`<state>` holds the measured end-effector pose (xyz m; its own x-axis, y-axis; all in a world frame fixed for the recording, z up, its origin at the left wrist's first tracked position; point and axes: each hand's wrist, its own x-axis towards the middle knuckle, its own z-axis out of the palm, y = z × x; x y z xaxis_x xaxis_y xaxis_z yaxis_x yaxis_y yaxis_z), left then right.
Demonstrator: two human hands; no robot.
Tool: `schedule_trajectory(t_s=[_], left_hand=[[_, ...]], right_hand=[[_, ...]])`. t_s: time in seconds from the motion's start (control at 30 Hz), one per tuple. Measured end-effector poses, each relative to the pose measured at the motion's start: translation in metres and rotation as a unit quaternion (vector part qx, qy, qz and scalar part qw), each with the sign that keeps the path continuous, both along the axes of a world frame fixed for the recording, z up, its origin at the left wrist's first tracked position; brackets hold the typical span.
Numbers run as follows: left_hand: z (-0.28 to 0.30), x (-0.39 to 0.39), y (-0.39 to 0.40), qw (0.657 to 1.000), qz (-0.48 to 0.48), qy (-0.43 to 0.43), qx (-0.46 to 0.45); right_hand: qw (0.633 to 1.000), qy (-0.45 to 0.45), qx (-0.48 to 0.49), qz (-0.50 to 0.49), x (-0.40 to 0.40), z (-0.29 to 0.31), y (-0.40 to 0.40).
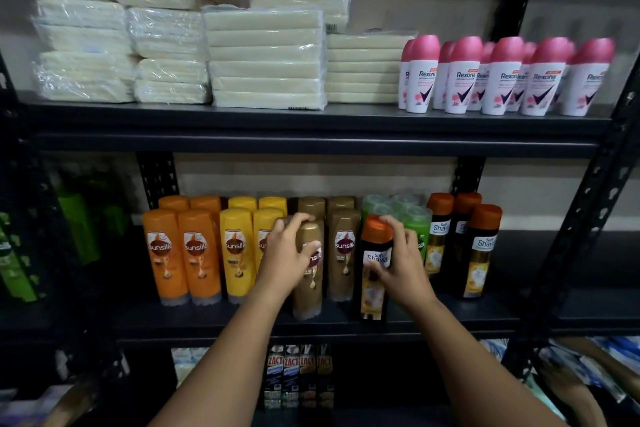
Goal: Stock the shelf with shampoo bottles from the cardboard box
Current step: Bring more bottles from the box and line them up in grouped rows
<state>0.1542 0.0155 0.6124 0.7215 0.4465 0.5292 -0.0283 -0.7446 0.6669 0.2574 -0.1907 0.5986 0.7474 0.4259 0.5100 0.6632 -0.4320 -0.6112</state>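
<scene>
Shampoo bottles: two in hand, both upright at the front edge of the middle shelf (450, 319). Left hand (289, 255) wraps the brown Sunsilk bottle (310, 274), fingers curled over its cap, thumb across the label. Right hand (401, 258) clamps the black Shayla bottle (375, 270), fingers round the orange cap and upper body. Both bases look to be on or just above the shelf lip; cannot tell which. Cardboard box not in view. Behind: rows sorted by colour, orange bottles (187, 253), yellow bottles (240, 250), brown bottles (343, 246), green bottles (412, 222), then other Shayla bottles (467, 246) at right. Judgement for the placing: slide each straight back into its own colour's column, label forward, base flat before letting go. The brown one has a gap directly behind it. The Shayla stands in front of the green row, so it likely wants shifting right to join its kind. Push low, not at the cap, or the neighbours may topple.
</scene>
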Motion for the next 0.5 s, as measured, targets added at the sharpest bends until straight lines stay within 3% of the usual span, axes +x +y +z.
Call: schedule_trajectory(t_s=[0.13, 0.33, 0.5], left_hand=[[-0.008, -0.002, 0.009, 1.000, -0.030, -0.004, 0.003], [-0.015, -0.004, -0.002, 1.000, 0.031, 0.000, -0.008], [-0.028, -0.004, -0.006, 0.999, 0.026, 0.033, -0.013]], right_hand=[[1.000, 0.006, 0.014, 0.024, -0.004, -0.006, -0.002], [0.994, -0.025, -0.027, -0.105, -0.011, -0.008, 0.012], [0.994, -0.011, -0.034, -0.100, -0.013, -0.011, 0.018]])
